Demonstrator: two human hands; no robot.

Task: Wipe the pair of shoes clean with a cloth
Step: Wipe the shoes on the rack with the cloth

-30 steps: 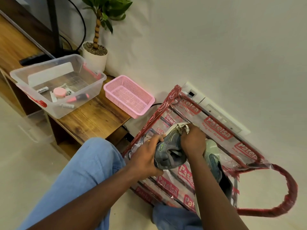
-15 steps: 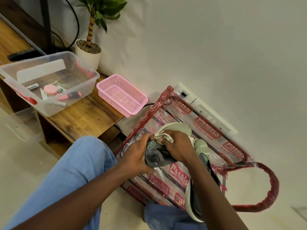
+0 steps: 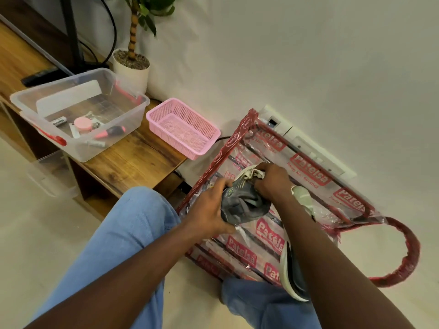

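One soft grey shoe (image 3: 240,206), left hand (image 3: 209,208); crumpled cloth (image 3: 253,173), right hand (image 3: 273,180)

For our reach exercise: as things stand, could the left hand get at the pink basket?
Probably not yet: the left hand grips the grey shoe; nothing stands between it and the pink basket, though.

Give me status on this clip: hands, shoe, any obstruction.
Left hand holds grey shoe. Right hand pinches cloth against it. Second shoe lies on plastic bag alongside; nothing blocking.
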